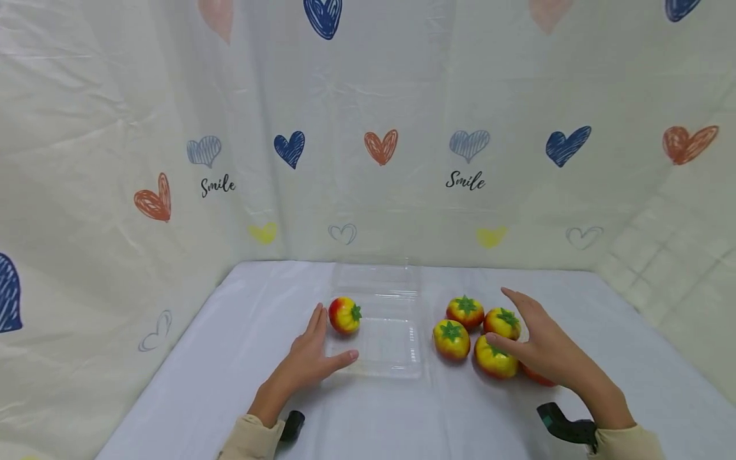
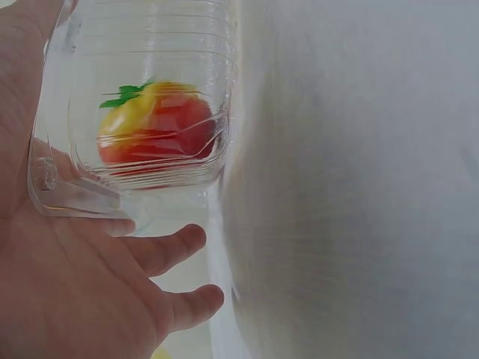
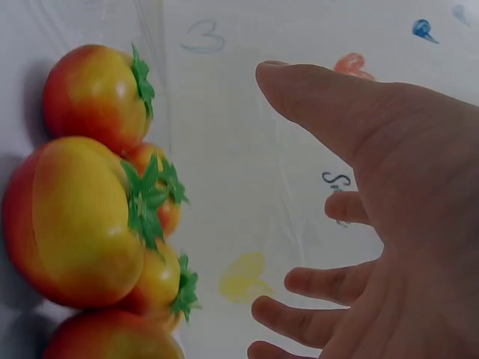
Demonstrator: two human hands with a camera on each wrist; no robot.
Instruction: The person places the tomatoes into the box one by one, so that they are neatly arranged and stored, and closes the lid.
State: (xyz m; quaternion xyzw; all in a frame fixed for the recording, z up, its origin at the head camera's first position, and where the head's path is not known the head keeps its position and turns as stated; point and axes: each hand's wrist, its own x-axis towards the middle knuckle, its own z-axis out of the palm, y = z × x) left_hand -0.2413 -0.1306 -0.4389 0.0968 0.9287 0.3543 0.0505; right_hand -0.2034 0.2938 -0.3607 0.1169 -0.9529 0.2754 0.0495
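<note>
Right hand [image 1: 546, 350] hangs by the bunched tomatoes [image 1: 496, 363] on the bench [image 1: 230, 358], left hand [image 1: 312, 356] beside the clear clamshell [image 1: 388, 338] with one tomato [image 1: 344, 315] inside, fingers [image 3: 296, 318] spread on both, so imo cupping sides beats pinching leafy tops [image 1: 451, 330].

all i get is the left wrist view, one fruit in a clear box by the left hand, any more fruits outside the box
Observer: Yes, the head view shows five more red-and-yellow fruits, clustered on the white table to the right of the clear box.
Operator: ok is any of those being held
Observer: No, the right wrist view shows the right hand beside them with nothing in it.
Operator: and the box, does it have a lid, is it closed
Observer: In the head view a clear panel, apparently the lid, is folded back at the far edge, so the box looks uncovered.
</note>
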